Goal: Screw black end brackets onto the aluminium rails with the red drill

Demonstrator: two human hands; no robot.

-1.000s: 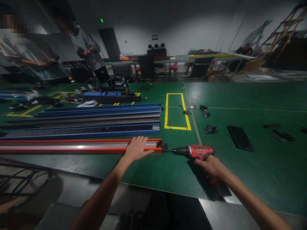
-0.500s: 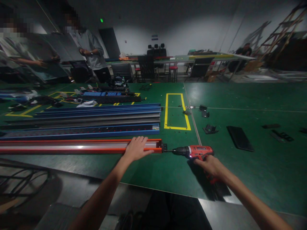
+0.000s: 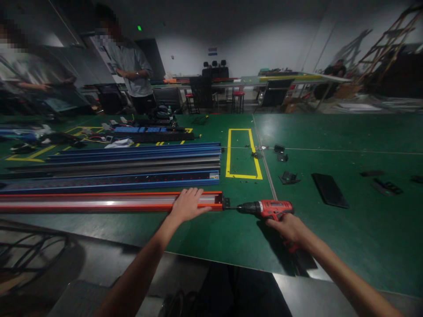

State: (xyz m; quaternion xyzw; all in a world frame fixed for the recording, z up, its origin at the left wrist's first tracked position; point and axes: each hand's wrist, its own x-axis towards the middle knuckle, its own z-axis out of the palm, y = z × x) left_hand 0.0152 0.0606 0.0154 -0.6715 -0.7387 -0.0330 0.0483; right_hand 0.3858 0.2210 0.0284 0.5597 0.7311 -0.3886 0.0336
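Note:
A long orange metal profile [image 3: 145,208] lies along the near side of the table, with a bright channel down its middle. My left hand [image 3: 189,204] spans the profile near its right end, fingers over the far edge and thumb along the near side. In my right hand [image 3: 290,228] is a red and black cordless drill [image 3: 276,208], held level by its handle. The drill's thin bit points left at the black end cap [image 3: 226,202] of the profile; whether the tip sits in a screw is too small to tell.
Blue and black profiles [image 3: 139,154] lie behind the orange one. Small black plastic parts [image 3: 290,177] and a flat black slab [image 3: 329,190] are scattered on the green table [image 3: 373,237] to the right. A person [image 3: 132,70] stands beyond the table at the left.
Both my hands and the drill stay almost in place. The small light on the drill, lit before, no longer shows. The standing person at the back has shifted slightly right.

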